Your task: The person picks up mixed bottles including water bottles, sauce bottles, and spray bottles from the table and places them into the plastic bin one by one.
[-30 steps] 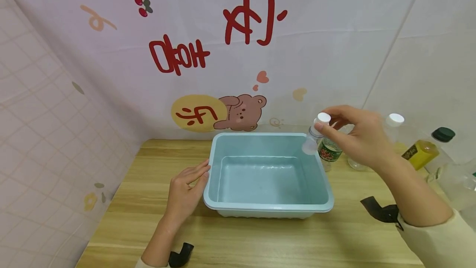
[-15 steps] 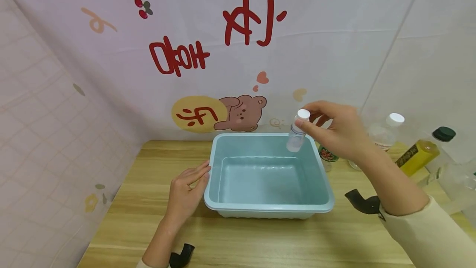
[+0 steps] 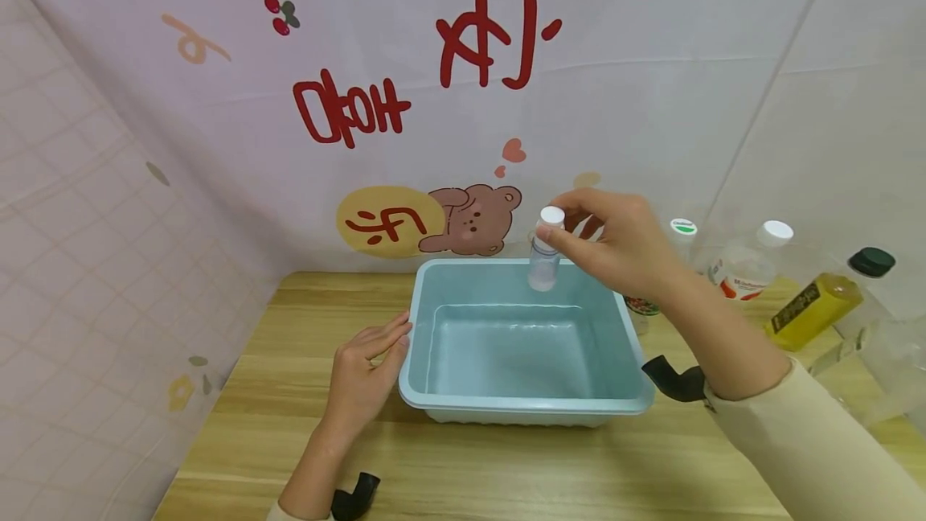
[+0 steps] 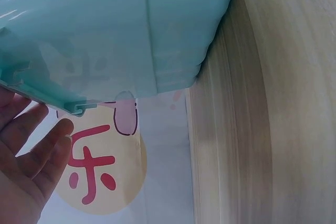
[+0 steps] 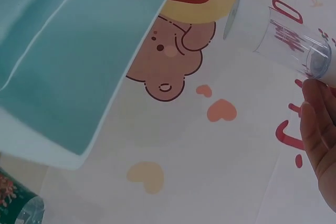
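Note:
My right hand point(image 3: 615, 244) holds a small clear bottle point(image 3: 544, 268) by its white cap, thumb on the near side. The bottle hangs nearly upright at the back of a light blue plastic basin point(image 3: 521, 404); its lower part overlaps the inner back wall in the head view. In the right wrist view, the see-through body of the bottle point(image 5: 289, 40) shows beside the fingertips. My left hand point(image 3: 365, 372) rests against the basin's left rim with fingers extended. The left wrist view shows those fingertips point(image 4: 63, 127) right at the rim's underside. The basin's inside shows nothing lying on its floor.
Right of the basin stand a green-labelled bottle point(image 3: 641, 306), a white-capped clear bottle point(image 3: 745, 280) and a bottle of yellow liquid point(image 3: 813, 312) with a dark green cap. More clear plastic point(image 3: 886, 360) lies at the far right. A printed cloth point(image 3: 615, 103) hangs behind the wooden table point(image 3: 289, 392).
My right hand has carried the small bottle leftward from the basin's back right corner along its back side. The left hand has stayed at the left rim.

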Available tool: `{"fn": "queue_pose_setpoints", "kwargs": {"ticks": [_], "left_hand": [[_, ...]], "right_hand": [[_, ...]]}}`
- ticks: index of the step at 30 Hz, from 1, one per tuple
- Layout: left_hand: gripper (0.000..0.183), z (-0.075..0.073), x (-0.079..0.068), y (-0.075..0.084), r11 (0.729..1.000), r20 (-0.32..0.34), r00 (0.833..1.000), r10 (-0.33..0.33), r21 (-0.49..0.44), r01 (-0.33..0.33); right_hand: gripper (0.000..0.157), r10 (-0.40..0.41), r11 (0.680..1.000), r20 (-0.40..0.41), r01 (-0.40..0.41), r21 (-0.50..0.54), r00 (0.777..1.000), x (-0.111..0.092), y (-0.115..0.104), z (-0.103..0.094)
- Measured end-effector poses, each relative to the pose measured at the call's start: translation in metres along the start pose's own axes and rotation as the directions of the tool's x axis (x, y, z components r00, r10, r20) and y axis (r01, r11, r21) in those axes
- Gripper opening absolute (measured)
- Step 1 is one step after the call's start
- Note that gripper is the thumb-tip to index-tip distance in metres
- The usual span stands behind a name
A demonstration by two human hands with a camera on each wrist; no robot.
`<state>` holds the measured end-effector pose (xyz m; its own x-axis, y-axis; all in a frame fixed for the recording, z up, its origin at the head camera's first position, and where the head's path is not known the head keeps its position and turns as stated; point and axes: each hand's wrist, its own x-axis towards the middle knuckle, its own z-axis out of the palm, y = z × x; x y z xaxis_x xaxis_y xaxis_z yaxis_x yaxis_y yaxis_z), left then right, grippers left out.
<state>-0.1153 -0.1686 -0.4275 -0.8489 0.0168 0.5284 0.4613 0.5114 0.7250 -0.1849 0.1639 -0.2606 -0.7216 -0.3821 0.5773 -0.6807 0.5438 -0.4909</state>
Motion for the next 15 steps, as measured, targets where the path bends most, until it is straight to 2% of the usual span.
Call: {"fn": "queue_pose_setpoints", "kwargs": {"ticks": [8, 15], "left_hand": [[0.024, -0.001, 0.000, -0.001, 1.000, -0.003, 1.000, -0.003, 0.001, 0.003], [0.024, 0.000, 0.001, -0.001, 1.000, -0.004, 1.000, 0.010, -0.009, -0.010]], "right_hand": [[0.014, -0.006, 0.999, 0.044, 0.005, 0.034, 0.999, 0.013, -0.002, 0.015], [0.022, 0.016, 0.998, 0.111, -0.023, 0.063, 0.994, 0.022, 0.000, 0.031]]}}
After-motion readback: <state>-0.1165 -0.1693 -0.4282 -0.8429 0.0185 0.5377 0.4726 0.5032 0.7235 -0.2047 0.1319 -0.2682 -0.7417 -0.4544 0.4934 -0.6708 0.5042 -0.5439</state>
